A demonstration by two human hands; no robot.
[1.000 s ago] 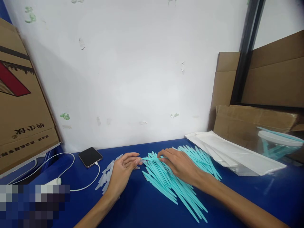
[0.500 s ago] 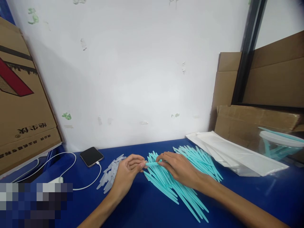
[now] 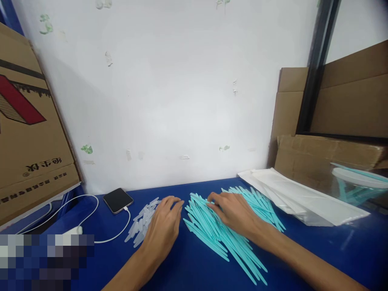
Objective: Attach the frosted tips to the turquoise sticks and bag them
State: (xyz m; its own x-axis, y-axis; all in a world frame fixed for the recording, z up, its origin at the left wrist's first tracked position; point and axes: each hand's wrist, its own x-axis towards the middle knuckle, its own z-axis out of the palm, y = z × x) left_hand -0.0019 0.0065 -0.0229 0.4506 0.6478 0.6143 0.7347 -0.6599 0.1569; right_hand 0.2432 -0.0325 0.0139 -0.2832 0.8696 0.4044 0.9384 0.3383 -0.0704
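Note:
My left hand (image 3: 165, 222) hovers at the right edge of a small pile of frosted, translucent plastic pieces (image 3: 142, 222). Its fingers are loosely bent and apart, and I see nothing held in them. Over the near pile of long, thin, pointed teal plastic strips (image 3: 216, 230) is my right hand (image 3: 233, 214), fingers curled with a gap between thumb and forefinger. No strip shows clearly in its grip. Behind that hand a second pile of teal strips (image 3: 263, 208) fans out on the blue table (image 3: 176, 266).
A phone (image 3: 118, 200) with a white charging cable (image 3: 129, 222) lies left. White plastic bags (image 3: 297, 198) lie at the right, beside a clear container (image 3: 357, 186) of teal strips. Cardboard boxes (image 3: 327, 153) stand right; a large carton (image 3: 33, 133) stands left. A white wall (image 3: 176, 89) rises behind.
The teal strip that was between both hands is no longer held there. My left hand has turned back and moved slightly apart, while my right has shifted a little right over the pile.

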